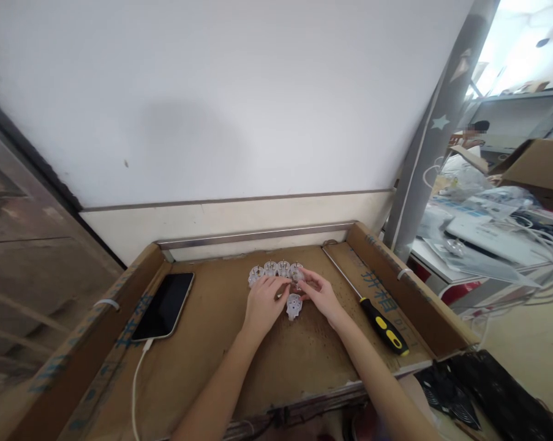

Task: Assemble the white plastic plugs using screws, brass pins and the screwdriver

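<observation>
Here the left hand (263,301) and right hand (321,294) meet over a short row of small translucent plastic parts (276,271) lying near the back of the cardboard-lined surface (221,343), with one more loose part (294,305) just in front between the hands; the fingers of both curl down onto the row's right end, though whether they are pinched on a piece I cannot tell. The parts look light, rigid and rather slick, probably easy to scatter, so a fingertip pinch across the rim of each seems the sound hold. A phone (164,305) lies well to the left, a screwdriver (372,311) to the right.
</observation>
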The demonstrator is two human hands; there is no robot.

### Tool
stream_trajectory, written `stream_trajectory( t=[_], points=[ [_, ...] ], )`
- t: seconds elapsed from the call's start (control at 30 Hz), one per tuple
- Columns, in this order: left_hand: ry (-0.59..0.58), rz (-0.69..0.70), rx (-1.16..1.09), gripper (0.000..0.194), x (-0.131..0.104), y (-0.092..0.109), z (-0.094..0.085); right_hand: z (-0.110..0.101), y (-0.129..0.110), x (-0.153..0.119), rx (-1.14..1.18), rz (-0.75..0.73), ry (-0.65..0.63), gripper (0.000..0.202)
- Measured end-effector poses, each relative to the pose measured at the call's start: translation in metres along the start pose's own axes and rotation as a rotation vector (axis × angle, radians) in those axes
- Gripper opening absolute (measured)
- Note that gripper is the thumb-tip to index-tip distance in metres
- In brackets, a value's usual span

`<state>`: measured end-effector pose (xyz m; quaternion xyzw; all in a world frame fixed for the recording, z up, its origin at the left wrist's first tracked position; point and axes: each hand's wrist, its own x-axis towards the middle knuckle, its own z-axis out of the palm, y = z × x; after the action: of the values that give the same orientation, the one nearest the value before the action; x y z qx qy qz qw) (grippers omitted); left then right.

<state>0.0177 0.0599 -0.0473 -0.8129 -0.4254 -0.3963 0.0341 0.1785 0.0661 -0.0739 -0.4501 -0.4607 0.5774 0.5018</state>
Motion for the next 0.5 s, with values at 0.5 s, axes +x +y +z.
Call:
stream_trajectory(
  t=[0.5],
  points=[
    [-0.056,0.026,0.049,0.018,-0.001,0.009,-0.001,0.002,-0.013,-0.009,0.062,0.030,-0.024,0.033]
  ],
)
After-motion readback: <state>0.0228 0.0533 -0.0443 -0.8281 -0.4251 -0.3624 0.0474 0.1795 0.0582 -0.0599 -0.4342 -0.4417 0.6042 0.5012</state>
